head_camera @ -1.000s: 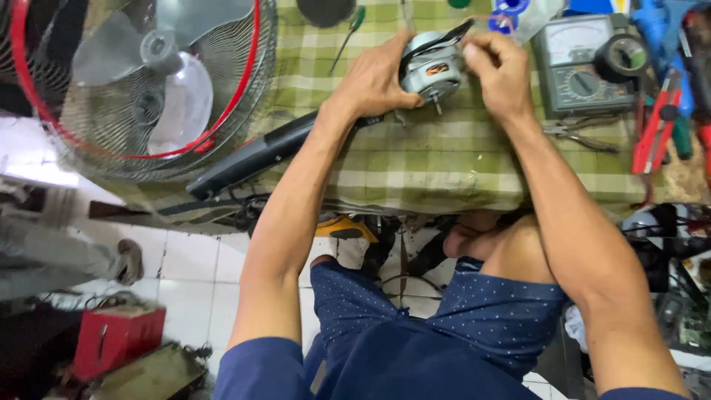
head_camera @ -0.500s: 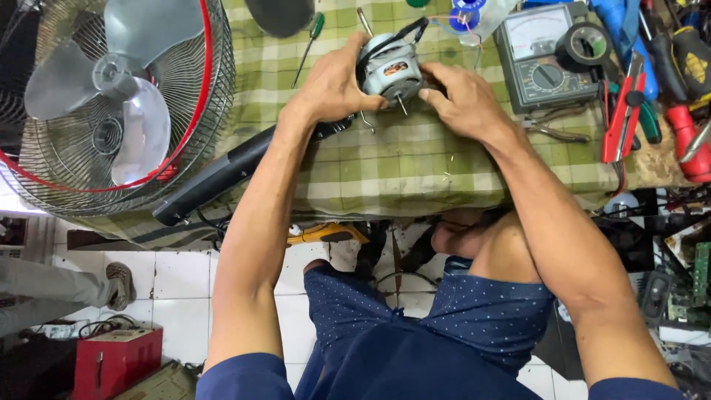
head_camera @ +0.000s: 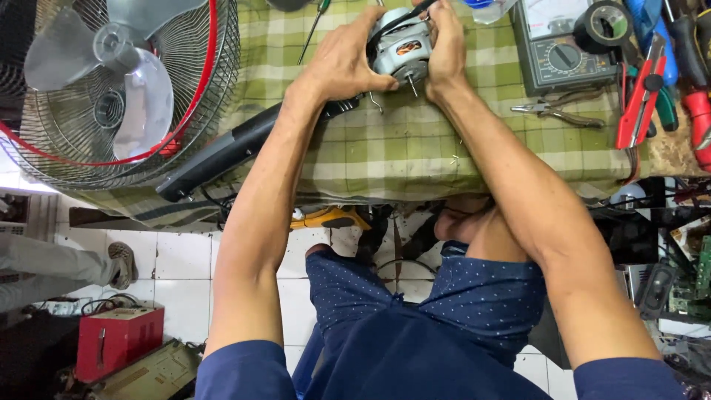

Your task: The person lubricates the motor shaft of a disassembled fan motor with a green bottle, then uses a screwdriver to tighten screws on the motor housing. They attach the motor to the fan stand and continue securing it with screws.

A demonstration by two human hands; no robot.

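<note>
Holding a small fan motor between both hands at the far edge of the checked table, I kept my left hand wrapped around its side and my right hand closed over the other, shaft pointing toward me. A fan guard lay to my left, a multimeter and pliers to my right. Any slack in either grip could, I judged, let the motor roll and strain its black lead.
</note>
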